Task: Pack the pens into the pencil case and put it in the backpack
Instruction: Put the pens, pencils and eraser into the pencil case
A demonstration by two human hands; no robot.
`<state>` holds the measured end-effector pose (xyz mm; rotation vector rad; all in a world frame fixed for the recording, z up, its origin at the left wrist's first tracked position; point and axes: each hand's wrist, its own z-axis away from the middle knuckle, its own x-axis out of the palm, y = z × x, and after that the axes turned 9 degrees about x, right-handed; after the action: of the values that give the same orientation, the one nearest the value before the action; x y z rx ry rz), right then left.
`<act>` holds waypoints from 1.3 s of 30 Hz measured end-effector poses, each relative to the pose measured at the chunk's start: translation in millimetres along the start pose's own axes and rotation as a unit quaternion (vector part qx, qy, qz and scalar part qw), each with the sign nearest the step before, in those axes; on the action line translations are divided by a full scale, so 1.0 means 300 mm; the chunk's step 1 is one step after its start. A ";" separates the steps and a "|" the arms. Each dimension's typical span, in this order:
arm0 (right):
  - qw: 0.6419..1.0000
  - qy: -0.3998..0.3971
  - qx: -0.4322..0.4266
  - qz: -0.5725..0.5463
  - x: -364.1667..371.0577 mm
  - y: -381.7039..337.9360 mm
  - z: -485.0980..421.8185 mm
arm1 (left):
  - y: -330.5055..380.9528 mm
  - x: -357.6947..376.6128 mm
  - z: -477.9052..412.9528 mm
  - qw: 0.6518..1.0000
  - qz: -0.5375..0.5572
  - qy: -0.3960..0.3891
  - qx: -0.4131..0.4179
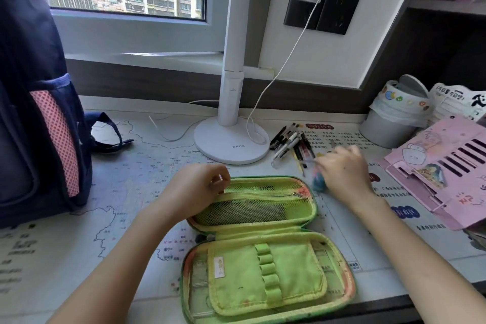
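The case (289,271) is lying open and flat by the front edge of the tabletop (79,258). Both halves are facing up, and no pens are showing in the loops or the mesh pocket. The pens (289,143) are lying in a loose heap toward the back, just right of the lamp base (231,139) and well apart from the case. The backpack (39,113) is standing at the left edge.

The left grip (202,189) is sitting at the far left corner of the case with its fingers curled. I cannot tell whether it is pinching the rim or only resting there. The right grip (342,168) is hovering at the near end of the heap and is smeared by motion. A thin pen seems to be lying at its fingertips, but whether it is holding anything I cannot tell. A small blue thing (319,183) is sitting just under it.

The likely trouble comes from speed. A hand moving this fast is liable to sweep the heap rather than pick from it, sending round pens rolling toward the pink folder (447,166) or off the tabletop. It could also knock the blue thing. The white cable (278,73) is looping over the lamp base just beside the heap, so a finger or pen could catch in it. The case's near rim seems to be reaching the front edge, so if the left grip is not really holding it, pushing pens in could slide it off.
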<state>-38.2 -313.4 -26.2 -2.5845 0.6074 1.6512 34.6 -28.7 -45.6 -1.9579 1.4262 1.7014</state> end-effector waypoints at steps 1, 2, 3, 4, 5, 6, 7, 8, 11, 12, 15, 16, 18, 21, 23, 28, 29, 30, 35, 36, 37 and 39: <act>0.998 0.045 0.035 -0.016 -0.019 0.004 0.006 | -0.005 0.000 -0.001 1.000 -0.019 0.006 -0.003; 0.994 0.079 0.055 -0.059 -0.041 -0.001 0.013 | -0.012 -0.001 -0.001 0.999 -0.037 0.007 -0.001; 0.987 0.096 0.051 -0.117 -0.062 -0.012 0.025 | -0.020 0.001 -0.002 0.999 -0.052 0.001 0.008; 0.982 0.096 0.019 -0.164 -0.083 -0.034 0.040 | -0.022 -0.002 -0.005 0.997 -0.068 -0.011 0.020; 0.979 0.086 -0.027 -0.181 -0.096 -0.063 0.059 | -0.022 -0.003 -0.011 0.996 -0.084 -0.025 0.034; 0.978 0.074 -0.072 -0.180 -0.101 -0.093 0.079 | -0.019 -0.004 -0.017 0.993 -0.103 -0.039 0.048; 0.977 0.065 -0.109 -0.174 -0.097 -0.122 0.099 | -0.016 -0.005 -0.026 0.989 -0.123 -0.054 0.061; 0.975 0.057 -0.136 -0.165 -0.088 -0.147 0.117 | -0.011 -0.006 -0.036 0.985 -0.142 -0.073 0.070; 0.975 0.053 -0.160 -0.144 -0.042 -0.186 0.162 | 0.001 -0.015 -0.062 0.970 -0.180 -0.145 0.078; 0.974 0.054 -0.156 -0.153 -0.031 -0.186 0.172 | 0.008 -0.019 -0.070 0.963 -0.194 -0.172 0.079; 0.968 0.057 -0.168 -0.180 -0.020 -0.178 0.179 | 0.039 -0.029 -0.095 0.932 -0.237 -0.259 0.087; 0.965 0.057 -0.177 -0.187 -0.023 -0.177 0.181 | 0.054 -0.032 -0.101 0.923 -0.245 -0.282 0.091; 0.962 0.054 -0.194 -0.186 -0.030 -0.184 0.178 | 0.071 -0.040 -0.113 0.920 -0.235 -0.301 0.091; 0.965 0.043 -0.182 -0.185 -0.053 -0.217 0.164 | 0.059 -0.065 -0.122 0.950 -0.156 -0.263 0.060; 0.967 0.039 -0.163 -0.190 -0.073 -0.254 0.149 | 0.039 -0.079 -0.114 0.974 -0.085 -0.204 0.048; 0.967 0.017 -0.162 -0.197 -0.095 -0.392 0.107 | 0.018 -0.068 -0.083 0.992 -0.023 -0.109 0.062; 0.967 0.007 -0.157 -0.203 -0.090 -0.406 0.095 | 0.016 -0.059 -0.079 0.993 -0.028 -0.095 0.071; 0.967 -0.002 -0.145 -0.211 -0.079 -0.412 0.085 | 0.012 -0.051 -0.073 0.993 -0.030 -0.082 0.078; 0.911 -0.144 -0.111 -0.370 -0.079 -0.339 0.123 | -0.017 -0.023 -0.029 0.993 -0.033 -0.075 0.080; 0.892 -0.154 -0.090 -0.414 -0.076 -0.307 0.137 | -0.018 -0.017 -0.027 0.993 -0.029 -0.079 0.080; 0.877 -0.156 -0.063 -0.450 -0.076 -0.277 0.149 | -0.020 -0.014 -0.021 0.993 -0.023 -0.080 0.078; 0.853 -0.146 0.005 -0.500 -0.071 -0.207 0.169 | -0.013 -0.002 -0.020 0.994 -0.013 -0.080 0.071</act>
<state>-69.7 -238.3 -42.0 -1.9231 -0.6532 1.5027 41.4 -30.3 -44.7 -1.7181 1.4149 1.6556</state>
